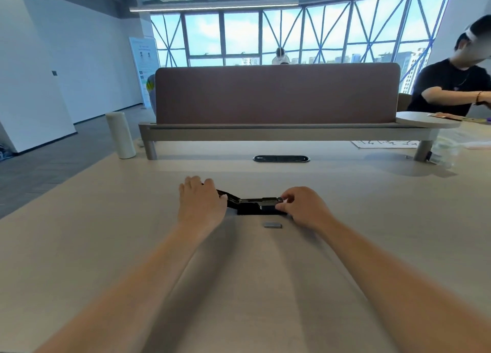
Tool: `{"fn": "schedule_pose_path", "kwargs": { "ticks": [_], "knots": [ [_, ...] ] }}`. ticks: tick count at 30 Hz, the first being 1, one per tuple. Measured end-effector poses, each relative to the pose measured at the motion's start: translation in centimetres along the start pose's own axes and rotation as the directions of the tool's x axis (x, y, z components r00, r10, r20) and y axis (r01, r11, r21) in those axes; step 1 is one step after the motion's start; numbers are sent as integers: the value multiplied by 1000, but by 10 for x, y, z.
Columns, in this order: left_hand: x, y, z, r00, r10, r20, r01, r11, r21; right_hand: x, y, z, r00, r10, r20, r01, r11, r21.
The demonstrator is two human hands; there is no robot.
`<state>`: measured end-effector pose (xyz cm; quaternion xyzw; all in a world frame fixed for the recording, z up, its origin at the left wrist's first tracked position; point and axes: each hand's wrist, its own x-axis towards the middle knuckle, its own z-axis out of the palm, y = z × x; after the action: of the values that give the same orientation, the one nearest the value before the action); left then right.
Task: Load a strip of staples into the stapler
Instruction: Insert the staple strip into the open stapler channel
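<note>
Stapler (255,205) open; left hand (200,202) covers lid; right hand (301,206) pinches front; strip (272,224) loose.

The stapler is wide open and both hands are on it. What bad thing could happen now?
1. The right hand has fingertips at the front end of the open stapler. If the lid, held back by the left hand, snapped shut, it might pinch them.
2. The staple strip lies loose on the table just in front of the stapler. A forearm could knock it away or break it.
</note>
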<state>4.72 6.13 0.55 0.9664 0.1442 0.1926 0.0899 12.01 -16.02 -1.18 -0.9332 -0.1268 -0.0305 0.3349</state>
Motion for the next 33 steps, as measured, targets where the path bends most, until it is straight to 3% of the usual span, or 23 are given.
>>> {"fn": "schedule_pose_path", "kwargs": {
  "ticks": [5,10,19,28,33],
  "knots": [
    [-14,14,-2,983,170,-74,-179,975,-130,-18,-2,-6,999,-5,-37,0,993,-117],
    [-31,31,3,961,275,-38,-277,940,-200,-41,-14,-5,988,-109,108,126,978,-165],
    [-38,39,2,944,328,46,-314,930,-193,-40,-17,-1,981,-150,119,172,966,-194],
    [-8,47,6,937,348,28,-331,910,-249,-2,-25,-19,971,-239,-23,229,949,-216],
    [5,48,14,931,360,62,-339,916,-216,14,-24,-15,977,-211,22,211,957,-200]
  ]
}}
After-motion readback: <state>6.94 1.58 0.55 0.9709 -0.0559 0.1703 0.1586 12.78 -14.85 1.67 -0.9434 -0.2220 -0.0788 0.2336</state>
